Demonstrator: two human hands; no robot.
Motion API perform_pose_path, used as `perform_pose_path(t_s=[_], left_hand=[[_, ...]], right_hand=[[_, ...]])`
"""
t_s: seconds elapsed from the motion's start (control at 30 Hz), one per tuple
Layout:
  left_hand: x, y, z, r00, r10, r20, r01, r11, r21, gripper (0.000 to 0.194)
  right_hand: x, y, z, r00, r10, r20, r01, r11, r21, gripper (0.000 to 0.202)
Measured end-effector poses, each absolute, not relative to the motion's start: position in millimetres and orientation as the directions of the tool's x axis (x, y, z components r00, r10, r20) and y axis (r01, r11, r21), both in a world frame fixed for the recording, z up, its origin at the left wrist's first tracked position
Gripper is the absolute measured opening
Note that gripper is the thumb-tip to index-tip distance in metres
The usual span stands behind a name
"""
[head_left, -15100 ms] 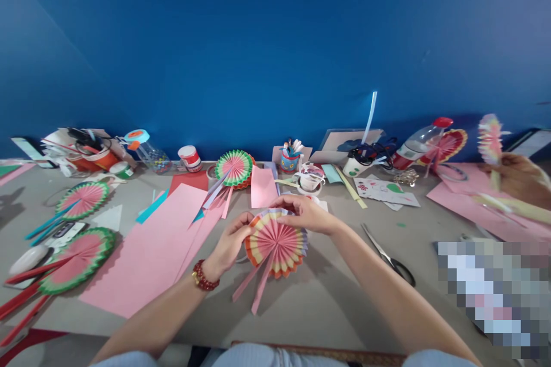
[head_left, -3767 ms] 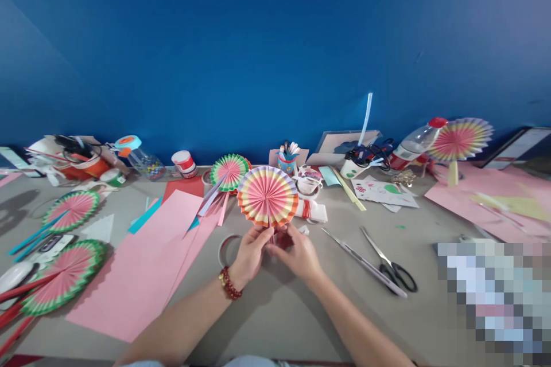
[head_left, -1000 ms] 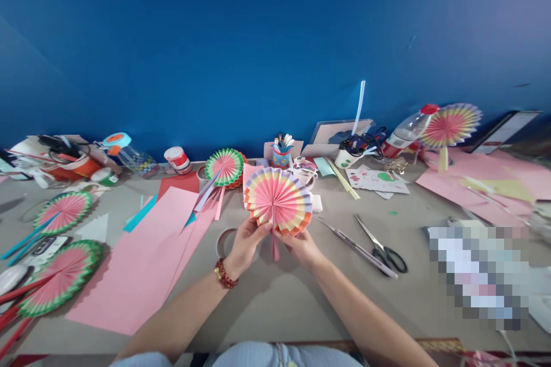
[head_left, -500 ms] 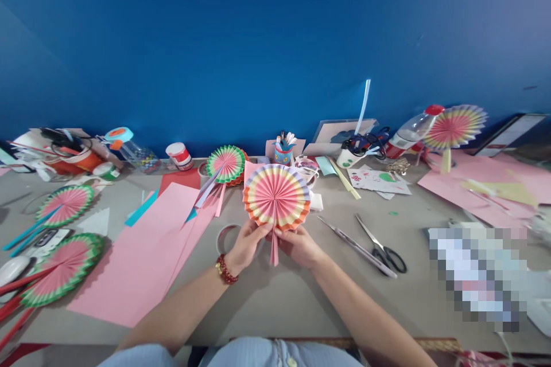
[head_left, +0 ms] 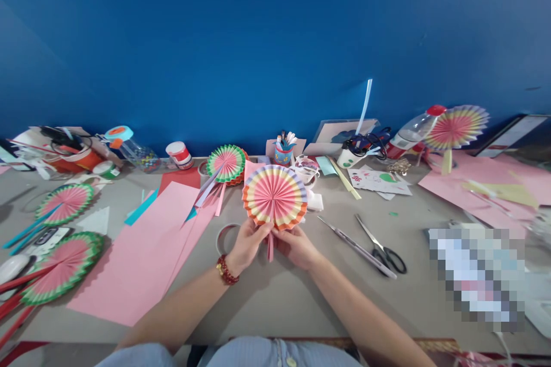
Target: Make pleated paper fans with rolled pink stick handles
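A round pleated paper fan is held upright over the middle of the table. Its centre is pink, with yellow, then orange and lilac edges, and folded pink strips hang below it. My left hand pinches the fan's lower edge and strips from the left, a red beaded bracelet on its wrist. From the right, my right hand grips the same lower part, its fingers partly behind the paper. A roll of tape lies beside my left hand.
Pink paper sheets spread at the left, near green-edged fans. Scissors and a long metallic tool lie at the right. Along the blue wall stand a pen cup, a white cup and a bottle.
The fan has shifted slightly left and its hanging strips now sit a little higher. Both hands still hold it.
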State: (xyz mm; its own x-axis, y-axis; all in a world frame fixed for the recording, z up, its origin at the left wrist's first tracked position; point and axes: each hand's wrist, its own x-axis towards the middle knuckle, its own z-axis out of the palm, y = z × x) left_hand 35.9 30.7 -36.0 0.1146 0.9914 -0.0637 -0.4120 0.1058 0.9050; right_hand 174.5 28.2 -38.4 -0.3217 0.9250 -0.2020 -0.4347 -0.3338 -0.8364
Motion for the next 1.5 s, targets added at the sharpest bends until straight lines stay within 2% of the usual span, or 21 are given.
perform_pose_path(t_s=[0.17, 0.2, 0.27, 0.3, 0.37, 0.47, 0.6, 0.83, 1.0, 1.5], left_hand=[[34.9, 39.2, -39.2, -0.008, 0.999, -0.047, -0.402, 0.04, 0.915, 0.034], [34.4, 40.6, -39.9, -0.04, 0.998, -0.046, -0.398, 0.026, 0.917, 0.035], [33.5, 42.3, -40.7, -0.097, 0.994, -0.044, -0.384, 0.003, 0.924, 0.034], [33.2, 42.5, -40.7, -0.117, 0.992, -0.043, -0.372, -0.004, 0.928, 0.034], [33.2, 41.5, -39.4, -0.134, 0.99, -0.039, -0.339, -0.009, 0.941, 0.031], [35.3, 37.4, -35.0, -0.1, 0.995, -0.022, -0.274, -0.006, 0.962, 0.026], [40.4, 30.4, -28.8, -0.054, 0.998, 0.033, -0.185, -0.043, 0.982, 0.022], [42.5, 22.3, -31.7, -0.072, 0.989, 0.13, -0.023, -0.132, 0.991, 0.016], [41.9, 20.2, -34.0, -0.072, 0.982, 0.175, 0.061, -0.171, 0.983, 0.021], [45.5, 20.0, -28.5, -0.032, 0.986, 0.162, -0.031, -0.163, 0.986, 0.02]], right_hand=[[181.2, 33.2, -37.2, -0.082, 0.989, -0.12, -0.328, -0.141, -0.934, 0.036], [184.2, 33.0, -35.6, -0.005, 0.997, -0.071, -0.272, -0.07, -0.96, 0.033], [190.0, 30.7, -30.2, 0.124, 0.985, 0.121, -0.047, 0.127, -0.991, 0.024], [192.2, 29.0, -26.5, 0.136, 0.958, 0.252, 0.101, 0.239, -0.966, 0.019], [194.2, 25.8, -18.2, 0.052, 0.879, 0.475, 0.334, 0.433, -0.837, 0.011], [192.4, 24.7, -7.1, -0.08, 0.791, 0.607, 0.457, 0.57, -0.683, 0.011], [188.7, 29.1, 1.0, -0.062, 0.764, 0.642, 0.569, 0.555, -0.606, 0.008], [186.7, 31.4, 1.1, -0.018, 0.76, 0.65, 0.598, 0.529, -0.602, 0.009], [184.9, 30.0, 0.7, 0.033, 0.768, 0.64, 0.593, 0.501, -0.631, 0.013], [182.6, 26.9, -1.6, 0.01, 0.761, 0.648, 0.597, 0.515, -0.615, 0.008]])
